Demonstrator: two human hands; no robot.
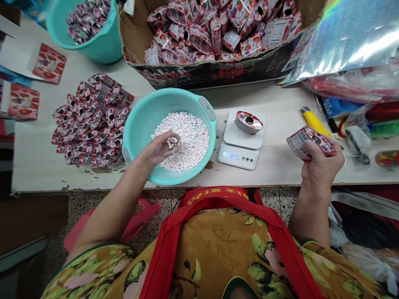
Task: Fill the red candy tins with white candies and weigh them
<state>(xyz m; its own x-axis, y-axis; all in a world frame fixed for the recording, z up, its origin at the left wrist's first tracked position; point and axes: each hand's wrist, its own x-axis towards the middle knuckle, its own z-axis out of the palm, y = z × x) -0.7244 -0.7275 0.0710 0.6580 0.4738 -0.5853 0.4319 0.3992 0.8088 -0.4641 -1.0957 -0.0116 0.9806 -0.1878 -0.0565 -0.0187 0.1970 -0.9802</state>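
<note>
My left hand (163, 147) is over the turquoise basin (140, 120), its fingers curled around a few small pale pink candies. Many more of these candies (190, 141) lie in the basin below it. Off to the right, my right hand (322, 160) grips a small strawberry-printed candy box (302, 143) with a dark round hole in its top. Between the hands stands a white digital scale (240, 155) with a lit display that seems to read 84. On its plate rests a similar box (248, 122), hole facing up.
Several packed boxes (90, 120) stand left of the basin. Behind are a turquoise bucket (109, 41) of small metallic pink caps and a carton (174, 77) full of printed boxes. A yellow utility knife (314, 121) and plastic bags lie at the right.
</note>
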